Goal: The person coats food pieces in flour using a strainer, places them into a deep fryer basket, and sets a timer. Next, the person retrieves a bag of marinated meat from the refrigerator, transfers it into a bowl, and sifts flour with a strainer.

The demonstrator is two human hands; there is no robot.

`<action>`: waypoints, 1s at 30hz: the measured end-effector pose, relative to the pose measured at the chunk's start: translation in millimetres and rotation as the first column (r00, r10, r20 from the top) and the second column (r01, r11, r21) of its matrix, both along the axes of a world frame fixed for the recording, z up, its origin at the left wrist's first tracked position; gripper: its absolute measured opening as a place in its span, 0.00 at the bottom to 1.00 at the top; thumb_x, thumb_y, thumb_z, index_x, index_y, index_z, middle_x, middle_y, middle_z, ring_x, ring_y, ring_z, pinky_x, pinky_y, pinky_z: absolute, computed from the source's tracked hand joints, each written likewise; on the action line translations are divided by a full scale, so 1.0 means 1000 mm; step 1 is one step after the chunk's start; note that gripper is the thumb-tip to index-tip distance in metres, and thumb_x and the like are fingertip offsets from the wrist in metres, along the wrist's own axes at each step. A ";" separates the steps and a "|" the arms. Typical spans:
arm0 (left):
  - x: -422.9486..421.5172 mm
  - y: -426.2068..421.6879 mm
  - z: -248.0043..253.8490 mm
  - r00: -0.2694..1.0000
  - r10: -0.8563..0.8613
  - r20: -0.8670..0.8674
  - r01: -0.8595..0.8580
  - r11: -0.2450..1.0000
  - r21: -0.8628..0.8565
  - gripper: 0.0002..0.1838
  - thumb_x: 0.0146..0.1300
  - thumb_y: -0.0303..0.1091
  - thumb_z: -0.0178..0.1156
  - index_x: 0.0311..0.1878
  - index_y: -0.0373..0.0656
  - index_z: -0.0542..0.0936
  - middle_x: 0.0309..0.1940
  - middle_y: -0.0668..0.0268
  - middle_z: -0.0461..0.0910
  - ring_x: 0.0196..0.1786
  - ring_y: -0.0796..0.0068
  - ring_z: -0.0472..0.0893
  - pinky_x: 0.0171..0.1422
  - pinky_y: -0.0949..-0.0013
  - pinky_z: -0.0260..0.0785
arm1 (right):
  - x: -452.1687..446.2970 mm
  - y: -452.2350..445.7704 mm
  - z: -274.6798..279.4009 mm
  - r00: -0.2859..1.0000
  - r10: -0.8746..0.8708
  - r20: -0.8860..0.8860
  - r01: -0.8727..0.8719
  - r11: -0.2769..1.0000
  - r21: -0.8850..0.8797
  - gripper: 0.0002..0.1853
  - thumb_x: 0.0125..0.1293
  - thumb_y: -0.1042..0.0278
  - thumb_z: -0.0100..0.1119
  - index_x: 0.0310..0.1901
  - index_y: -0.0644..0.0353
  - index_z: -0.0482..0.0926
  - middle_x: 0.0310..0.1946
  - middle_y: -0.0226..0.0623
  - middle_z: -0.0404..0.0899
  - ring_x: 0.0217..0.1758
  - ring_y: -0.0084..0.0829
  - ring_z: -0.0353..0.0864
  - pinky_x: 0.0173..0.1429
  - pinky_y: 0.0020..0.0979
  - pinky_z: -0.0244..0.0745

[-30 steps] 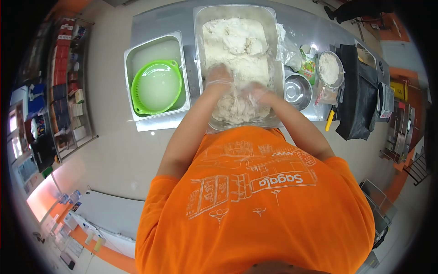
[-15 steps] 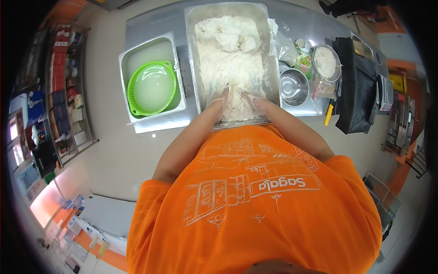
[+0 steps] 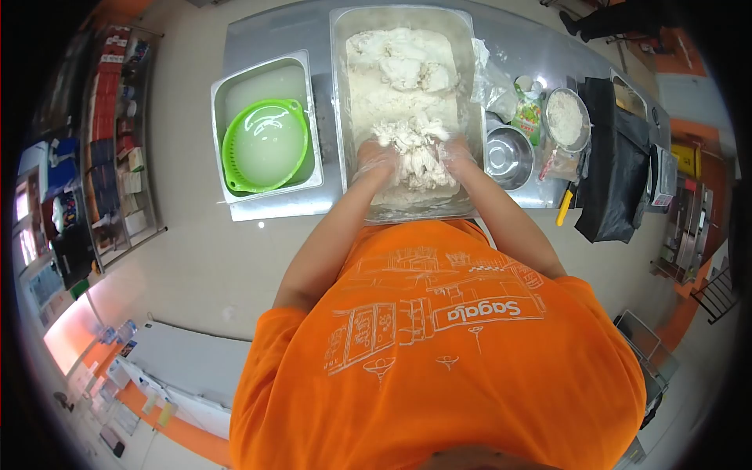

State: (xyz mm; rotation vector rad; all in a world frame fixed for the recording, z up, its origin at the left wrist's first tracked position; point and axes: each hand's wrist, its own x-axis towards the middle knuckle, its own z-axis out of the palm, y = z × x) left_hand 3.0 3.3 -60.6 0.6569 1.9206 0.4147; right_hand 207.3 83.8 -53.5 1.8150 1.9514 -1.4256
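A deep metal pan (image 3: 340,117) holds white flour (image 3: 403,104) and clumps of shaggy, flour-coated pieces (image 3: 407,69) at its far end. Nearer to me, a heap of similar flour-coated strips (image 3: 421,149) rises between my two hands, and what lies under the coating is hidden. My left hand (image 3: 377,159), in a clear glove dusted with flour, cups the heap from the left. From the right, my gloved right hand (image 3: 457,157) curls around the other side. Most fingertips are buried in the strips.
Left of the pan, a metal tub (image 3: 218,102) of cloudy liquid holds a green basket (image 3: 227,160). On the right are a steel bowl (image 3: 509,159), a plastic bag (image 3: 495,90), a green packet (image 3: 528,110), a bowl of flour (image 3: 565,119), a yellow-handled tool (image 3: 564,205) and a black bag (image 3: 612,168).
Both hands have moved up from low in the flour near the pan's near end, spreading wider apart. The flour-coated strips have come up loosely between them. The view has shifted slightly.
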 end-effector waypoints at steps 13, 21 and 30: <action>-0.008 -0.043 0.090 0.813 -0.393 -0.430 0.505 0.843 0.184 0.26 0.66 0.34 0.58 0.66 0.34 0.74 0.53 0.41 0.80 0.58 0.45 0.81 0.64 0.51 0.73 | -0.029 -0.016 0.087 0.872 0.341 0.353 -0.409 0.902 0.138 0.26 0.64 0.57 0.68 0.59 0.61 0.74 0.51 0.57 0.81 0.55 0.55 0.82 0.58 0.48 0.77; -0.004 -0.036 0.053 0.802 -0.356 -0.479 0.487 0.855 0.180 0.08 0.60 0.23 0.58 0.40 0.32 0.84 0.43 0.44 0.83 0.50 0.46 0.84 0.57 0.53 0.78 | -0.027 -0.013 0.078 0.946 0.252 0.202 -0.301 0.916 0.266 0.22 0.61 0.58 0.68 0.53 0.62 0.80 0.51 0.55 0.82 0.55 0.56 0.81 0.60 0.47 0.76; -0.010 -0.034 0.073 0.592 -0.398 -0.701 0.748 0.595 0.294 0.08 0.60 0.18 0.55 0.35 0.30 0.84 0.37 0.43 0.84 0.43 0.46 0.86 0.49 0.53 0.81 | -0.031 -0.006 0.136 0.976 0.214 0.023 -0.215 0.958 0.192 0.20 0.65 0.56 0.61 0.51 0.64 0.80 0.40 0.54 0.83 0.45 0.46 0.82 0.52 0.41 0.76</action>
